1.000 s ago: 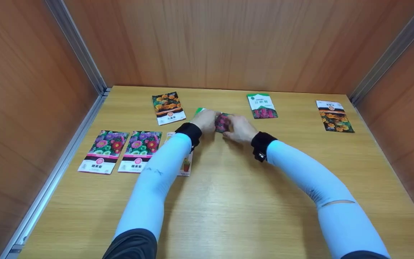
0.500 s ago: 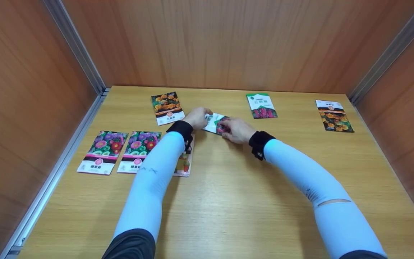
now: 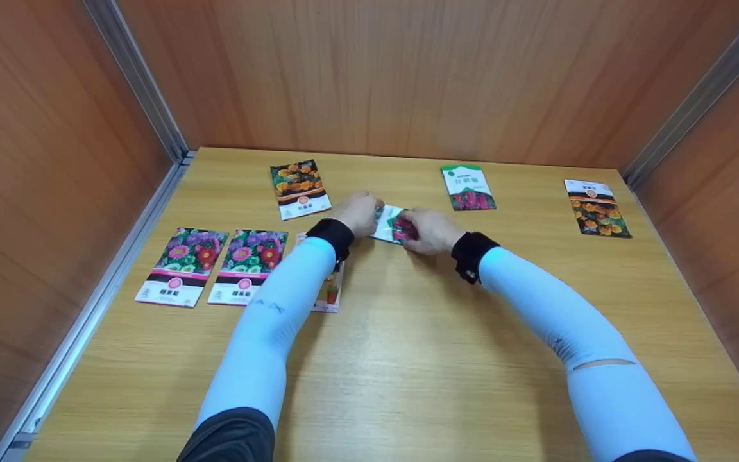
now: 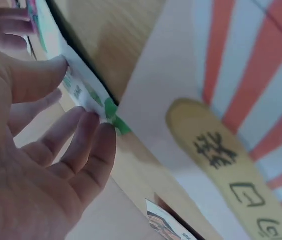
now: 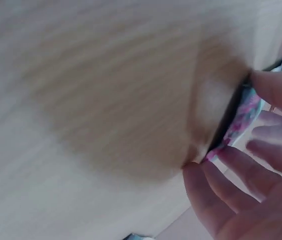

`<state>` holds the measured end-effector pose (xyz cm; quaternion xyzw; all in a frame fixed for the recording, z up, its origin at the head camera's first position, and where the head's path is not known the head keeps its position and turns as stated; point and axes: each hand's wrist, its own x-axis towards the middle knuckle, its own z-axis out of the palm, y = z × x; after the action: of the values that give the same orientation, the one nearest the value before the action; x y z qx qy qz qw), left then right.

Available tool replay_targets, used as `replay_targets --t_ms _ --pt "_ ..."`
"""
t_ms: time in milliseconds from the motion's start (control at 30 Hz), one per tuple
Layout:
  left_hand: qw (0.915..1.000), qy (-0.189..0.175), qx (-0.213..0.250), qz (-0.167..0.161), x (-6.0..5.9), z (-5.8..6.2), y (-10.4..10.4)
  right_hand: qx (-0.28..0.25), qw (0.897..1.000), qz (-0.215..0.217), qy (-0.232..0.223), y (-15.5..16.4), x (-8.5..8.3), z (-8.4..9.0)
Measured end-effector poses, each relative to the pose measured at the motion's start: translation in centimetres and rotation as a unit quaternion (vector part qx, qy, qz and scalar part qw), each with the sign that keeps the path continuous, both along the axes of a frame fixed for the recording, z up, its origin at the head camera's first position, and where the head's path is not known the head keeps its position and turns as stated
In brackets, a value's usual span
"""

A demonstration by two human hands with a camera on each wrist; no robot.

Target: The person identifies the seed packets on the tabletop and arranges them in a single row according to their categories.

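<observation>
A seed packet (image 3: 387,222) with a white and green front and pink flowers lies sideways between both hands in the head view. My left hand (image 3: 358,213) holds its left end. In the left wrist view the thumb is on the packet's white face (image 4: 83,85), and the fingertips are at its green end. My right hand (image 3: 433,231) grips the flowered end. The right wrist view has the thumb at one edge of the packet (image 5: 243,117) and the fingertips at the other. Behind the left forearm, another seed packet (image 3: 330,296) is partly hidden; its red and white rays (image 4: 261,65) fill the left wrist view's right side.
Two aster-like flower packets (image 3: 181,266) (image 3: 247,266) lie side by side at the left. An orange flower packet (image 3: 301,189) is at the back left, a similar one (image 3: 598,208) at the far right. A green-topped packet (image 3: 467,188) lies at the back. Wooden panels (image 3: 408,77) enclose the table.
The left hand drew back leftward off the packet, then came slightly right again. More of the packet's white face shows between the hands, and it sits a little nearer. The right hand barely moved.
</observation>
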<state>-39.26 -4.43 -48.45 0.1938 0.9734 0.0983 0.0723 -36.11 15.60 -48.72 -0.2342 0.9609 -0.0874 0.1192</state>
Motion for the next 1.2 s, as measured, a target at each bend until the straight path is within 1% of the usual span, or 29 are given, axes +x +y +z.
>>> replay_targets --t_ms 133,167,267,367,433,533,600,667,767,800,867,967,1033,1100,1200 --pt "0.9999 0.013 -0.008 -0.003 0.3 -0.3 0.2 0.025 1.0 0.009 -0.009 0.2 -0.3 0.1" --pt "0.9998 0.016 -0.011 -0.01 0.3 -0.3 0.2 0.032 0.999 0.011 -0.005 0.2 -0.3 0.1" --pt "0.9996 0.007 -0.007 -0.025 0.4 -0.4 0.3 0.048 0.999 0.017 0.016 0.2 -0.4 0.0" --pt "0.9994 -0.004 -0.006 -0.033 0.7 -0.4 0.6 0.058 0.997 0.022 0.034 0.1 -0.4 -0.1" --pt "0.9992 -0.001 -0.013 -0.038 1.0 -0.3 0.9 0.057 0.997 0.017 0.039 -0.1 -0.3 0.0" --pt "0.9978 0.024 -0.035 -0.052 1.7 -0.1 1.4 0.051 0.998 0.0 0.038 -0.5 -0.2 0.0" --pt "0.9964 0.04 -0.042 -0.062 2.4 0.0 1.8 0.041 0.998 -0.02 0.032 -0.8 0.0 -0.1" --pt "0.9958 0.048 -0.041 -0.066 3.1 0.1 2.3 0.037 0.998 -0.034 0.029 -1.0 0.3 -0.3" --pt "0.9955 0.052 -0.024 -0.075 4.1 0.2 2.6 0.034 0.998 -0.038 0.025 -1.3 0.5 -0.4" --pt "0.9948 0.057 -0.016 -0.083 4.3 0.1 2.6 0.032 0.999 -0.031 0.03 -1.3 0.6 -0.4" --pt "0.9914 0.071 -0.009 -0.109 4.6 -0.1 2.5 0.019 0.999 -0.01 0.042 -1.2 0.6 -0.4" --pt "0.983 0.091 0.002 -0.16 5.1 -0.3 2.2 -0.011 0.998 0.035 0.057 -1.0 0.7 -0.5" --pt "0.9788 0.092 0.005 -0.183 5.5 -0.3 2.1 -0.028 0.996 0.058 0.059 -1.0 0.8 -0.5" --pt "0.9778 0.087 0.011 -0.191 5.9 -0.2 2.0 -0.035 0.996 0.067 0.053 -1.1 1.0 -0.4" --pt "0.9814 0.067 0.016 -0.179 7.0 -0.1 1.8 -0.035 0.997 0.061 0.031 -1.6 1.5 -0.4"
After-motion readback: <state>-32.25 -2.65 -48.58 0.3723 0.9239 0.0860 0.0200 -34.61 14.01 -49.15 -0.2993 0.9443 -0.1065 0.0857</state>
